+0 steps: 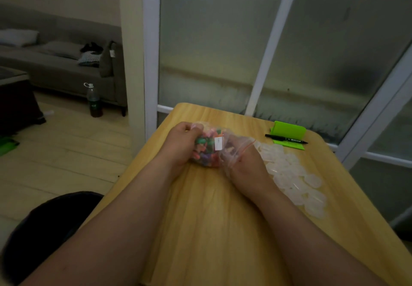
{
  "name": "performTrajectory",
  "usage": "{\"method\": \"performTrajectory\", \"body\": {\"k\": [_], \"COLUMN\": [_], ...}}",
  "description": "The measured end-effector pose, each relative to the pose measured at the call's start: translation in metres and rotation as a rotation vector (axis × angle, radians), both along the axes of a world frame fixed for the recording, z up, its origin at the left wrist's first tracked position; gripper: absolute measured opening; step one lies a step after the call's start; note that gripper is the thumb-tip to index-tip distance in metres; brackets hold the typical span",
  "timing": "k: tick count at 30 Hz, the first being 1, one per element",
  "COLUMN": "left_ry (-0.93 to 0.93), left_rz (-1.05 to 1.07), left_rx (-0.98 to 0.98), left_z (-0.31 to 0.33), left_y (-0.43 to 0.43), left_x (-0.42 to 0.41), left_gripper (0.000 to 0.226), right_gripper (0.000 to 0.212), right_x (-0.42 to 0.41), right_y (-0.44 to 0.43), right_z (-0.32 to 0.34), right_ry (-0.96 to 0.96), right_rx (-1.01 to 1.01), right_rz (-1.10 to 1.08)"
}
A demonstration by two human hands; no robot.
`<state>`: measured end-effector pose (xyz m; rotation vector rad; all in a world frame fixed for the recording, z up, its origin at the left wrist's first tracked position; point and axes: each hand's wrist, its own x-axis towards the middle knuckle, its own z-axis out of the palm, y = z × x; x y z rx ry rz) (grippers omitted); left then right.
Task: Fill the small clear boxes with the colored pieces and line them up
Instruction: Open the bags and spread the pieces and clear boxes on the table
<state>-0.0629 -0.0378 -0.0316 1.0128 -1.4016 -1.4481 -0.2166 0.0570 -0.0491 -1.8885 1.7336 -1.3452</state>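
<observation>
A clear zip bag (208, 146) full of small colored pieces sits on the wooden table (211, 218), a white label on its side. My left hand (181, 144) grips the bag's left side, fingers curled round its top. My right hand (244, 158) reaches into the bag's open mouth, whose red zip strip lies across the back of the hand; its fingers are hidden inside the plastic. Several small clear boxes (294, 181) lie in a loose pile on the table just right of my right hand.
A green stand (288, 130) and a black marker (286, 139) lie at the table's far right. Frosted glass partitions stand close behind and to the right. On the left are the table's edge, wooden floor, a bottle (93, 100) and a grey sofa (60, 62).
</observation>
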Motion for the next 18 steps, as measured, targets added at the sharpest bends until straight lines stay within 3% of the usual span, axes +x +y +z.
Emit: {"method": "performTrajectory", "body": {"k": [2, 5, 9, 13, 18], "left_ry": [-0.021, -0.018, 0.039, -0.088, -0.024], "left_rz": [0.0, -0.005, -0.062, -0.094, -0.128], "left_rx": [-0.03, -0.112, -0.191, -0.157, -0.242], "left_z": [0.001, 0.006, 0.011, -0.003, 0.003], "left_y": [0.001, -0.003, -0.008, -0.002, 0.005], "left_x": [0.002, 0.006, 0.008, 0.009, 0.001], "left_gripper": [0.022, 0.014, 0.009, 0.02, 0.02], "right_gripper": [0.024, 0.043, 0.027, 0.032, 0.028], "right_x": [-0.001, 0.0, 0.011, 0.015, 0.01], "right_y": [0.001, 0.001, 0.017, 0.017, 0.011], "right_z": [-0.006, -0.01, -0.003, -0.007, -0.016], "right_ry": [0.107, 0.166, 0.137, 0.209, 0.361], "right_rx": [-0.029, -0.08, -0.232, -0.195, -0.156], "right_rz": [-0.089, -0.21, -0.236, -0.174, -0.187]}}
